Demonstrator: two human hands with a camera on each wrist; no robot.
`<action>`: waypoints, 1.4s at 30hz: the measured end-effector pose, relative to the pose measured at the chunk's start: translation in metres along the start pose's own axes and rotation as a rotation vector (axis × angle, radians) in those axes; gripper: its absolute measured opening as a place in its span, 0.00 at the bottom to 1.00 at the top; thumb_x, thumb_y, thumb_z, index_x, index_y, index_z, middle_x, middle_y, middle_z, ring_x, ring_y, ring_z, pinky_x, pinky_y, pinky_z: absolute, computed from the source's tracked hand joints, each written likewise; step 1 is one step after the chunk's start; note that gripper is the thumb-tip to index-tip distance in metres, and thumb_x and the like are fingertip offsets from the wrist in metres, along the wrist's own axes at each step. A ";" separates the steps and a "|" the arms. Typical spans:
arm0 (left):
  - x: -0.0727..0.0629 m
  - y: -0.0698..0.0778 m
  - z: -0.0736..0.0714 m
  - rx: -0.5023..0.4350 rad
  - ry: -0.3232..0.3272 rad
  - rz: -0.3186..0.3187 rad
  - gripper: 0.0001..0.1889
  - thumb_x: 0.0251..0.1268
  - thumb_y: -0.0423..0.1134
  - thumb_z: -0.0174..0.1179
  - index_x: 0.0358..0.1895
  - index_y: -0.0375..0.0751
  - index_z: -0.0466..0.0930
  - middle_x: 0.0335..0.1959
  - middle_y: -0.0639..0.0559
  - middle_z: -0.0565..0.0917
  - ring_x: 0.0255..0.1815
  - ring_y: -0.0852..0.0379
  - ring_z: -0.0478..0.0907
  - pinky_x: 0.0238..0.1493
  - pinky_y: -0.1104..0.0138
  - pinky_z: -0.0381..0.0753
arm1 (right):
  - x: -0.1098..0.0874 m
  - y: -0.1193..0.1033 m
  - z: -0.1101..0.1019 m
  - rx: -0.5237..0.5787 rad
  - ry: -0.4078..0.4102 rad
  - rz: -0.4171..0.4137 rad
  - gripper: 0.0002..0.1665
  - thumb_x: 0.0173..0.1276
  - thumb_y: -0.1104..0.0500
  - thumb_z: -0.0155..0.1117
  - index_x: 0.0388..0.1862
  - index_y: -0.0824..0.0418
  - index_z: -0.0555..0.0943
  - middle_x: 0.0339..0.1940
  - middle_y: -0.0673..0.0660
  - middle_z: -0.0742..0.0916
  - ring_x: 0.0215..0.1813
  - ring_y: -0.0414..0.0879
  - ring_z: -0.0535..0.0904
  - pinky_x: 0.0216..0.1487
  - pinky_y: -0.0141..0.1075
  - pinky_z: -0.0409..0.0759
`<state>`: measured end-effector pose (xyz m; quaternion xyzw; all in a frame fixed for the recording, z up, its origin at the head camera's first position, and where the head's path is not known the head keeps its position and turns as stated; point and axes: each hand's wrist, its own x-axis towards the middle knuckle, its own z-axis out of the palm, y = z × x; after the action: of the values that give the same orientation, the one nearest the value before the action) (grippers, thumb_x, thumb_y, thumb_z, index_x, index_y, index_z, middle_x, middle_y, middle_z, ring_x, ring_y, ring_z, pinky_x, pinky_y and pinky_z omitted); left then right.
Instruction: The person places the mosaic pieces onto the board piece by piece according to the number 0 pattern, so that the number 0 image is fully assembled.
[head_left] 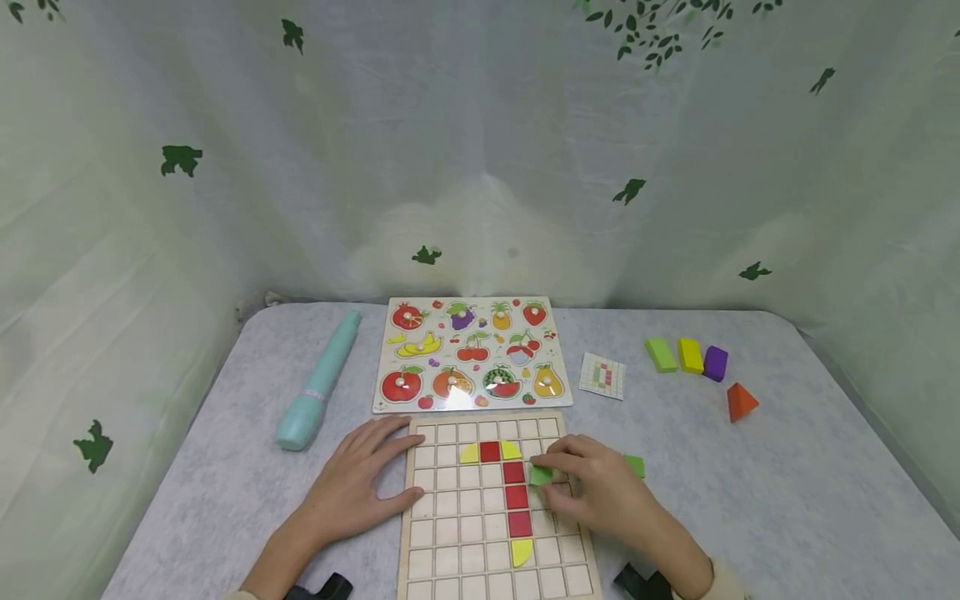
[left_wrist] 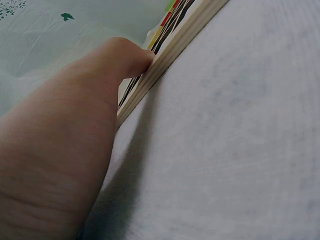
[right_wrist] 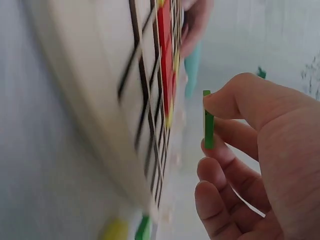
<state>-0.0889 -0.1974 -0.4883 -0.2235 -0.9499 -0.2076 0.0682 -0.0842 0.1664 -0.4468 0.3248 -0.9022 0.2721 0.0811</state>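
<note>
My left hand [head_left: 360, 483] is relaxed, spread along the grid board [head_left: 470, 529]'s left edge; my right hand [head_left: 603, 487] pinches a green piece [head_left: 540, 475] over the board, just right of the red squares [head_left: 516, 497]. Beyond: fruit puzzle [head_left: 461, 406] at the desk [head_left: 787, 500]'s far edge, teal object [head_left: 318, 392] toward its left edge, yellow block [head_left: 691, 356], purple block [head_left: 716, 363] and orange block [head_left: 741, 402] toward its far right corner.
</note>
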 end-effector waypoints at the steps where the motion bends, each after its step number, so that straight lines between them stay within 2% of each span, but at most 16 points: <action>1: 0.000 0.000 0.000 -0.002 0.001 0.000 0.35 0.56 0.62 0.71 0.68 0.58 0.79 0.75 0.53 0.71 0.77 0.47 0.64 0.77 0.45 0.62 | -0.001 -0.003 0.003 0.008 -0.003 -0.013 0.17 0.59 0.57 0.79 0.49 0.51 0.91 0.44 0.42 0.85 0.43 0.34 0.79 0.39 0.26 0.82; 6: 0.000 0.000 -0.001 -0.003 0.005 0.002 0.35 0.55 0.62 0.72 0.68 0.58 0.79 0.75 0.53 0.71 0.77 0.47 0.64 0.77 0.45 0.62 | -0.003 -0.018 0.016 0.041 -0.007 -0.104 0.16 0.57 0.56 0.79 0.46 0.47 0.90 0.44 0.38 0.85 0.45 0.32 0.79 0.44 0.22 0.80; 10: -0.001 0.000 -0.001 -0.005 0.008 0.001 0.35 0.55 0.62 0.72 0.67 0.58 0.79 0.75 0.53 0.72 0.77 0.46 0.65 0.77 0.45 0.62 | -0.004 -0.031 0.023 0.062 -0.058 -0.144 0.16 0.58 0.55 0.79 0.45 0.45 0.88 0.44 0.36 0.84 0.45 0.31 0.77 0.45 0.19 0.77; 13: -0.001 0.001 -0.001 -0.006 0.009 0.002 0.35 0.56 0.62 0.72 0.67 0.58 0.79 0.75 0.52 0.72 0.77 0.46 0.65 0.77 0.44 0.62 | -0.006 -0.039 0.027 0.079 -0.136 -0.141 0.14 0.62 0.52 0.76 0.47 0.43 0.87 0.45 0.35 0.84 0.46 0.30 0.76 0.47 0.17 0.76; 19: 0.000 0.001 -0.001 -0.007 0.014 0.007 0.34 0.56 0.62 0.72 0.67 0.58 0.79 0.74 0.52 0.72 0.77 0.45 0.65 0.76 0.44 0.63 | -0.009 -0.045 0.031 0.128 -0.274 -0.147 0.12 0.69 0.50 0.71 0.51 0.40 0.85 0.48 0.34 0.83 0.51 0.30 0.75 0.53 0.22 0.79; 26: 0.000 0.000 -0.001 -0.005 0.015 0.008 0.34 0.56 0.62 0.71 0.67 0.58 0.79 0.75 0.52 0.72 0.77 0.46 0.65 0.76 0.44 0.63 | -0.010 -0.046 0.028 0.149 -0.390 -0.075 0.12 0.76 0.42 0.64 0.56 0.35 0.83 0.52 0.33 0.82 0.54 0.31 0.74 0.54 0.25 0.81; 36: 0.000 0.000 0.000 -0.006 0.020 0.011 0.34 0.56 0.62 0.71 0.67 0.59 0.79 0.75 0.53 0.72 0.77 0.47 0.65 0.76 0.44 0.63 | -0.010 -0.042 0.025 0.118 -0.384 -0.123 0.15 0.76 0.42 0.63 0.58 0.37 0.83 0.54 0.34 0.82 0.55 0.31 0.75 0.54 0.26 0.81; 42: 0.000 0.000 0.000 -0.013 0.026 0.013 0.34 0.56 0.62 0.71 0.67 0.58 0.79 0.74 0.53 0.72 0.77 0.47 0.65 0.76 0.44 0.63 | -0.005 -0.036 0.018 0.047 -0.319 -0.178 0.16 0.73 0.43 0.68 0.57 0.41 0.85 0.53 0.36 0.84 0.54 0.33 0.76 0.54 0.25 0.80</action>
<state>-0.0886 -0.1976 -0.4888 -0.2274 -0.9461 -0.2161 0.0804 -0.0567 0.1366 -0.4477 0.4440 -0.8647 0.2300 -0.0468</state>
